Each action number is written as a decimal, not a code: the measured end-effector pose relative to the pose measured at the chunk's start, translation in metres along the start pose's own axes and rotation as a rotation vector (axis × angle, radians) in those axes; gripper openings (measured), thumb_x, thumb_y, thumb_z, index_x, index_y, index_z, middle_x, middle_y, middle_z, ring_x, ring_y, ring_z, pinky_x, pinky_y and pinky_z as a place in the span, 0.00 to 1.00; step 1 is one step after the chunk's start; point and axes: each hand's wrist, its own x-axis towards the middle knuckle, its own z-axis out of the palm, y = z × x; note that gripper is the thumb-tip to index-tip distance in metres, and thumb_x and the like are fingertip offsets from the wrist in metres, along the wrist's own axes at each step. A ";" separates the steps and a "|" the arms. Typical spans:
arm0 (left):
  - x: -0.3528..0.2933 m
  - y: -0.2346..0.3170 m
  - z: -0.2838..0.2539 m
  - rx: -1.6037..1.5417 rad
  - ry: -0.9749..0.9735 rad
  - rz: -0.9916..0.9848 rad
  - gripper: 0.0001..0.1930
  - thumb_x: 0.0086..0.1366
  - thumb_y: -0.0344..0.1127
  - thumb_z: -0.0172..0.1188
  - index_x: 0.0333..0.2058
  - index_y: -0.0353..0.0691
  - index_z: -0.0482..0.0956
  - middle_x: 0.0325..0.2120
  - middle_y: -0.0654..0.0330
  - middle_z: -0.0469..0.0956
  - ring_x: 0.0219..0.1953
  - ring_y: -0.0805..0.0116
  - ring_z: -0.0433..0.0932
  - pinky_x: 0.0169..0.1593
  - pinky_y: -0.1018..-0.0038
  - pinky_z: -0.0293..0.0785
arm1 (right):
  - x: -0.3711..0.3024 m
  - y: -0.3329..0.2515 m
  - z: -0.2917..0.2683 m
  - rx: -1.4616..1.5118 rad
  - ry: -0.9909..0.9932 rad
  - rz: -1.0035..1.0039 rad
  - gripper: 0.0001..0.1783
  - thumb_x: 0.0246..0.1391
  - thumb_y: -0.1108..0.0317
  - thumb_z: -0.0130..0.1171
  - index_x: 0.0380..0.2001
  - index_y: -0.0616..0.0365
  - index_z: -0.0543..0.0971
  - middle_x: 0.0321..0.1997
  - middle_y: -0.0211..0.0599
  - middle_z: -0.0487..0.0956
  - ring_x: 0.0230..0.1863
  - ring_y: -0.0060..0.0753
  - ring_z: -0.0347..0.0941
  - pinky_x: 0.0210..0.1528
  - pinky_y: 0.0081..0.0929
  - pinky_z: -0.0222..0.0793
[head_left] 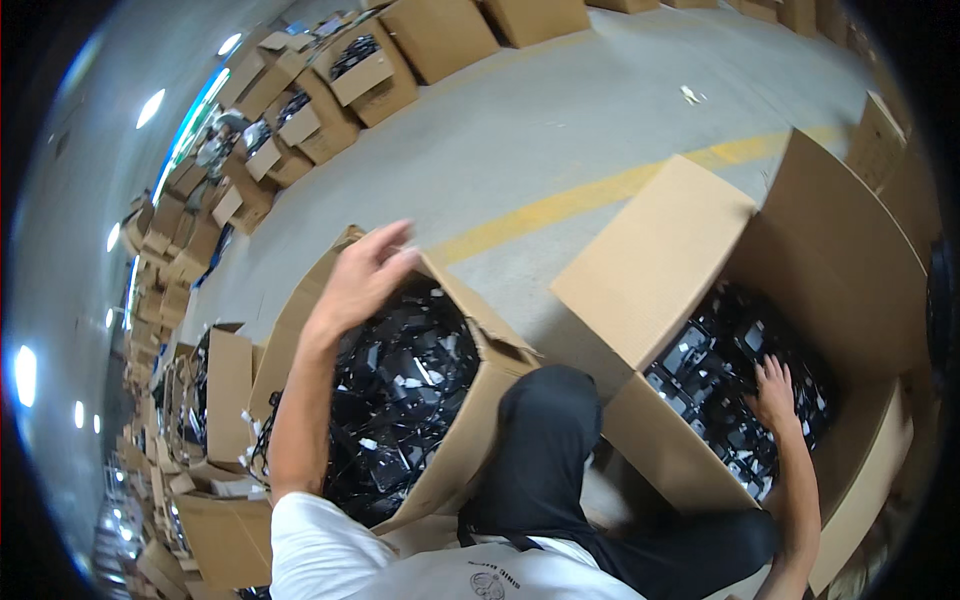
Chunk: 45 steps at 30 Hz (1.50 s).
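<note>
My left hand [368,276] hovers over the far edge of the left carton, fingers apart and slightly blurred, with nothing visible in it. Below it, the left carton [478,395] is filled with a tangle of black cables and black plastic pieces [405,375] with small white tags. My right hand [773,398] reaches down into the right carton [680,440], its fingers spread. It lies on or just above black blocks that look like power adapters [700,375], many with pale labels. Whether the fingertips touch them cannot be told.
One flap [655,260] of the right carton stands out toward the left carton. My knee [550,405] is between the two cartons. A yellow line [560,207] crosses the grey floor beyond. Rows of cartons [370,75] with black goods line the far side and left.
</note>
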 end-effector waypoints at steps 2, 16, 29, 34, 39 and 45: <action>-0.059 -0.088 -0.041 0.109 0.158 -0.241 0.22 0.65 0.42 0.62 0.50 0.29 0.79 0.36 0.53 0.83 0.39 0.67 0.80 0.46 0.69 0.76 | -0.003 -0.011 -0.012 0.076 -0.178 0.046 0.41 0.44 0.60 0.73 0.61 0.62 0.71 0.70 0.55 0.65 0.74 0.54 0.54 0.75 0.51 0.49; -0.144 -0.232 0.064 0.338 -0.567 -0.317 0.51 0.40 0.56 0.79 0.59 0.30 0.71 0.50 0.37 0.74 0.55 0.43 0.73 0.60 0.60 0.69 | -0.002 -0.147 -0.134 0.233 -0.121 -0.181 0.30 0.50 0.64 0.69 0.55 0.68 0.76 0.61 0.56 0.75 0.61 0.55 0.72 0.64 0.40 0.68; -0.208 -0.173 -0.041 -0.064 0.148 -0.412 0.22 0.44 0.29 0.77 0.34 0.36 0.72 0.29 0.64 0.71 0.33 0.72 0.69 0.40 0.73 0.70 | -0.021 -0.336 -0.261 0.758 -0.034 -0.540 0.17 0.56 0.69 0.66 0.47 0.65 0.80 0.48 0.49 0.81 0.46 0.51 0.80 0.49 0.36 0.77; -0.213 -0.151 -0.060 0.008 0.340 -0.301 0.13 0.56 0.27 0.66 0.40 0.33 0.77 0.33 0.60 0.77 0.37 0.72 0.76 0.45 0.75 0.73 | -0.006 -0.437 -0.245 0.807 0.019 -0.909 0.19 0.56 0.67 0.66 0.49 0.65 0.79 0.49 0.50 0.81 0.49 0.53 0.78 0.51 0.39 0.76; -0.246 -0.153 -0.054 0.133 -0.252 -0.230 0.14 0.55 0.25 0.62 0.43 0.33 0.81 0.42 0.46 0.81 0.48 0.51 0.80 0.53 0.64 0.75 | -0.024 -0.463 -0.219 0.797 -0.044 -1.111 0.20 0.56 0.66 0.66 0.49 0.66 0.78 0.51 0.50 0.80 0.53 0.53 0.76 0.56 0.40 0.74; -0.285 -0.221 -0.054 0.158 -0.670 -0.448 0.23 0.46 0.22 0.65 0.46 0.38 0.81 0.40 0.52 0.81 0.46 0.50 0.79 0.50 0.64 0.75 | -0.037 -0.428 -0.208 0.770 -0.020 -1.055 0.17 0.55 0.69 0.66 0.46 0.67 0.80 0.52 0.50 0.80 0.58 0.52 0.74 0.61 0.41 0.71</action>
